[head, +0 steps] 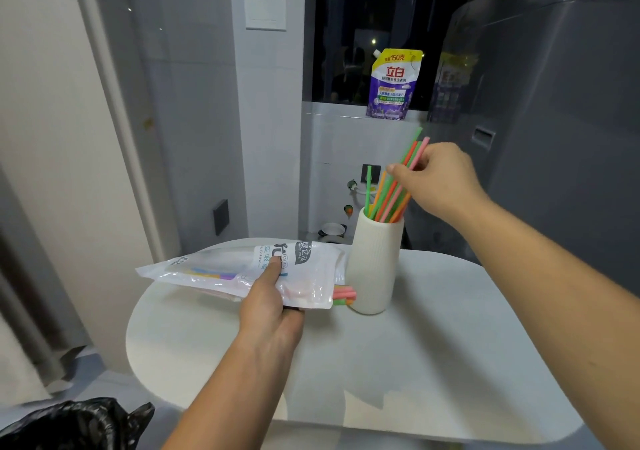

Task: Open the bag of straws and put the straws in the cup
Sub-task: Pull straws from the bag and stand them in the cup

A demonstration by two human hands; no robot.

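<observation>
While the left hand (272,302) clasped the glossy, crinkled plastic bag (221,269) low over the smooth white tabletop (398,352), thumb on top, the right hand (438,179) had its fingers pinched on thin, bright straws (389,200) leaning in the ribbed, cream cylindrical cup (375,262). Pink, green and orange straw ends (344,295) poked from the bag's mouth beside the cup.

A purple and yellow pouch (394,84) on the window ledge (336,109) carried "150克" in red on its yellow top band and the brand "立白" in large red characters below; its smaller lines were too fine to read. The bag of straws (225,269), near the far edge of the worktop (433,345), showed "Drin" and "k Straw" on its white label, the rest covered by the left hand (268,306). Its Chinese characters were unclear.
</observation>
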